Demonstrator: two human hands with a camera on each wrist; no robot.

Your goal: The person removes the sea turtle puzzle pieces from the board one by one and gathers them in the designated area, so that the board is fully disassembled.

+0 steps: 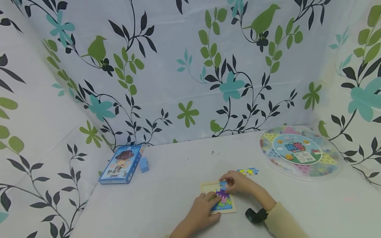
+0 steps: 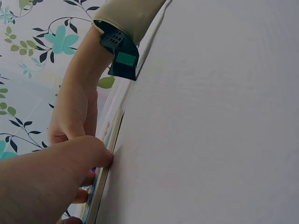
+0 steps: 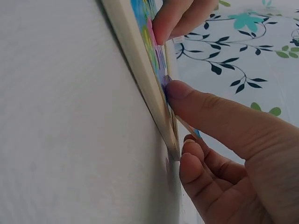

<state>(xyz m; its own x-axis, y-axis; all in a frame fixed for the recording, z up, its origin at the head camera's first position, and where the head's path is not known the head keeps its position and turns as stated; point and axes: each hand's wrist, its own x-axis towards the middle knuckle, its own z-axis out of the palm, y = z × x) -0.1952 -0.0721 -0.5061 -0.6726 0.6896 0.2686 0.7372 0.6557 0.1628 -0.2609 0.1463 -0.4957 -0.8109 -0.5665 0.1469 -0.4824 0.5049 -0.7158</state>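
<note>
Sitting on tabletop (image 1: 169, 201): puzzle (image 1: 223, 207) in lt-wood frame (image 3: 141, 72), lying flat under both hands, a bit R of ctr in head view.
Puzzle fill: blue, purple, pink & yellow-green pcs along R side & bottom; upper L shows pale bare base.
L hand (image 1: 200, 208): at frame's near L; thumb against outer edge, other fingers bent over onto the pcs, so clamped on frame.
R hand (image 1: 239, 183): at far R corner; fingers clamped on a blue pc (image 3: 189, 127), tilted, thumb tip by a purple area, other fingers round the far side; exact fit w/ frame hard to tell.
R wrist: black device (image 1: 256, 216), next to pale sleeve (image 1: 281, 219); left wrist view shows green patch on it.
Loose pcs (image 1: 249, 171): small yellow/blue group on tabletop, just beyond R hand, outside frame.
Round pkg (image 1: 330, 158): far R, flat, clear & multicolored, w/ pale-blue oval label (image 1: 281, 145).
Blue box (image 1: 122, 165): far L, flat, cartoon figure in brown hat + txt on top.
Blue block (image 1: 144, 164): small, just R of box; contact unclear.
Backdrop (image 1: 163, 82): white cloth w/ green birds, dark leaves, teal flowers.
</note>
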